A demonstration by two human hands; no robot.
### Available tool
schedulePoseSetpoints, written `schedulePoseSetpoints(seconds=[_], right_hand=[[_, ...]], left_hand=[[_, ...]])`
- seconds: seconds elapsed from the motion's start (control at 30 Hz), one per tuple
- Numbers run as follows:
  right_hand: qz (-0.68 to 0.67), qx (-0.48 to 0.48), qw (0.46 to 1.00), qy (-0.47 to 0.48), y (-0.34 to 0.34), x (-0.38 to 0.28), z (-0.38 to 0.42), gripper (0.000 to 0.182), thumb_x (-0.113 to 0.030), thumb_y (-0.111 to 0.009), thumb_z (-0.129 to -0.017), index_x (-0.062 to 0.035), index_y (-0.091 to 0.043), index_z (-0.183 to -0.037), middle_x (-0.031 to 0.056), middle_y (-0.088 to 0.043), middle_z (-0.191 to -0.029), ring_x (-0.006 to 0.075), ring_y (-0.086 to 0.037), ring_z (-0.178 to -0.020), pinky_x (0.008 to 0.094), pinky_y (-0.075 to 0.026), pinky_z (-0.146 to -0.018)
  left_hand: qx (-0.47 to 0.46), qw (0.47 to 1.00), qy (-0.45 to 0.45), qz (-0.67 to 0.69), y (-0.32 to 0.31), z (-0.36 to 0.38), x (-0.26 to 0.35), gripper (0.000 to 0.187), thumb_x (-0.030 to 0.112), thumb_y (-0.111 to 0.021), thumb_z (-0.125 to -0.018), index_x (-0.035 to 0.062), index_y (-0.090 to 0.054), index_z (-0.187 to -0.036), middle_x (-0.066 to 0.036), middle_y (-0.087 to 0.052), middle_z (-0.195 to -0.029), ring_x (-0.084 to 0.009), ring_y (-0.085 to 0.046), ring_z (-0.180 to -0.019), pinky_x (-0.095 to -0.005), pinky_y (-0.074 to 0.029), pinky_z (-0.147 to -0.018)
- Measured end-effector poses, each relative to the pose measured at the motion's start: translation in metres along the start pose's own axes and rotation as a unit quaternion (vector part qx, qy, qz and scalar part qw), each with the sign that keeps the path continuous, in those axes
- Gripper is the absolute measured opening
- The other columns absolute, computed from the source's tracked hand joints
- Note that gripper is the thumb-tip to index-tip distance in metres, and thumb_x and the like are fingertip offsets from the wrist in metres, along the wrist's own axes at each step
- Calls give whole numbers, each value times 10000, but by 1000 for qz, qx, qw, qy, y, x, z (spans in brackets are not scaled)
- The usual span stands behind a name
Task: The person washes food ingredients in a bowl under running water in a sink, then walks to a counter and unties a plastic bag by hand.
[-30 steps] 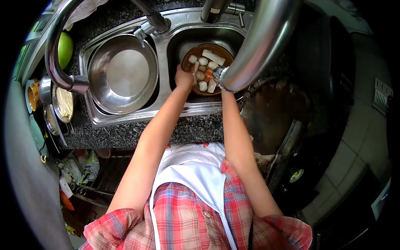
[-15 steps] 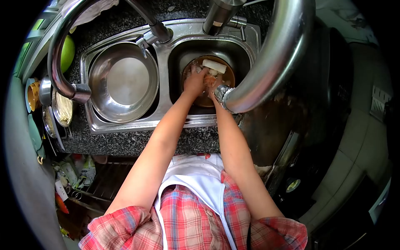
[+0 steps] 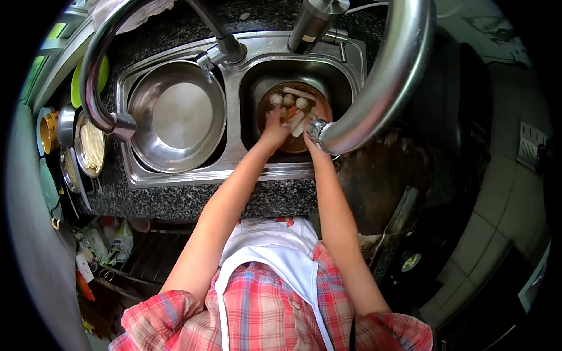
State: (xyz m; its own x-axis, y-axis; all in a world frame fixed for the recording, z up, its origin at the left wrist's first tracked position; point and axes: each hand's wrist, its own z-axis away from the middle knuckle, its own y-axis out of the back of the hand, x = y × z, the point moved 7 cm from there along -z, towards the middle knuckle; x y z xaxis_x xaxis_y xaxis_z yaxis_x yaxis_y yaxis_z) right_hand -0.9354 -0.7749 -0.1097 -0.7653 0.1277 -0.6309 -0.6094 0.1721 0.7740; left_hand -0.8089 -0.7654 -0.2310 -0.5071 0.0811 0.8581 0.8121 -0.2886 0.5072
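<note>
Steel sink, brown bowl, pale chunks, possibly vegetables

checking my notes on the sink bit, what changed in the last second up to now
The left hand moved from the brown bowl's near rim in among the food pieces, which were shuffled. The right hand, mostly hidden by the tap, stayed at the bowl. The steel pan stayed put.
</note>
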Motion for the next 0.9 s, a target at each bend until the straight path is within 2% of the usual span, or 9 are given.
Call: schedulePoseSetpoints(seconds=[0.1, 0.3, 0.33, 0.4, 0.47, 0.67, 0.73, 0.8, 0.9], right_hand=[[126, -135, 982, 47, -46, 5, -19, 622, -139, -598, -745, -105, -384, -1329, 214, -427, -1280, 366, -443, -1173, 439, -397, -955], [54, -270, 958, -80, -92, 64, -29, 834, -296, -712, -655, -99, -309, -1358, 253, -413, -1292, 432, -515, -1078, 462, -437, -886], [141, -307, 939, -72, -94, 65, -32, 870, -314, -727, -646, -83, -294, -1364, 264, -407, -1300, 436, -523, -1066, 457, -444, -877], [-71, -298, 945, -118, -112, 93, -33, 918, -316, -770, -641, -12, -276, -1351, 257, -487, -1243, 388, -538, -1084, 390, -440, -888], [-208, -279, 927, -139, -125, 106, -35, 829, -222, -742, -701, -11, -272, -1351, 207, -548, -1159, 305, -564, -1039, 348, -448, -860], [-288, -369, 851, -240, -66, 48, 6, 650, -89, -709, -721, -9, -409, -1292, 110, -570, -1122, 213, -564, -976, 310, -443, -831], [-169, -230, 927, -245, -38, 43, 21, 666, -78, -712, -703, -9, -416, -1297, 131, -524, -1206, 214, -506, -1088, 317, -387, -922], [-481, -109, 790, -365, -21, 12, 38, 604, -106, -695, -719, -60, -452, -1270, 90, -502, -1229, 206, -478, -1107, 337, -330, -978], [-629, -21, 630, -454, -31, 20, 58, 469, -167, -668, -753, -135, -508, -1192, 18, -511, -1186, 193, -476, -1075, 360, -299, -999]], left_hand=[[-73, 991, 108, 1, -7, 0, 9, 967, 125, -656, -746, 213, 1, -1451, -275, -49, -1455, -529, -343, -1198, -499, -386, -952], [17, 977, 209, 28, 16, -13, 18, 984, 144, -682, -714, 227, -36, -1451, -241, -88, -1465, -427, -364, -1240, -454, -288, -1032], [20, 963, 207, 174, 18, -13, 18, 934, 123, -667, -725, 196, -81, -1450, -223, -146, -1457, -382, -381, -1239, -423, -305, -1022], [26, 927, 199, 317, 18, -18, 15, 886, 101, -651, -736, 166, -127, -1448, -204, -203, -1450, -338, -399, -1238, -391, -322, -1012], [33, 815, 259, 518, 1, -18, -5, 641, 88, -580, -851, 121, -263, -1406, -132, -555, -1168, -213, -521, -1085, -313, -419, -911], [77, 931, 229, 275, 31, -14, 3, 486, -69, -522, -746, 43, -539, -1219, -127, -604, -1106, -205, -558, -1018, -277, -407, -908], [-132, 939, 268, 169, 35, -9, 31, 487, -56, -543, -722, 34, -550, -1200, -132, -591, -1135, -211, -550, -1030, -292, -398, -917], [-208, 941, 251, 90, 19, -10, 11, 503, 58, -589, -764, 18, -486, -1254, -153, -540, -1213, -235, -542, -1049, -299, -393, -924], [-4, 856, 431, 286, 18, -12, -19, 638, 375, -611, -823, 54, -393, -1329, -195, -432, -1302, -291, -441, -1189, -375, -348, -988]])
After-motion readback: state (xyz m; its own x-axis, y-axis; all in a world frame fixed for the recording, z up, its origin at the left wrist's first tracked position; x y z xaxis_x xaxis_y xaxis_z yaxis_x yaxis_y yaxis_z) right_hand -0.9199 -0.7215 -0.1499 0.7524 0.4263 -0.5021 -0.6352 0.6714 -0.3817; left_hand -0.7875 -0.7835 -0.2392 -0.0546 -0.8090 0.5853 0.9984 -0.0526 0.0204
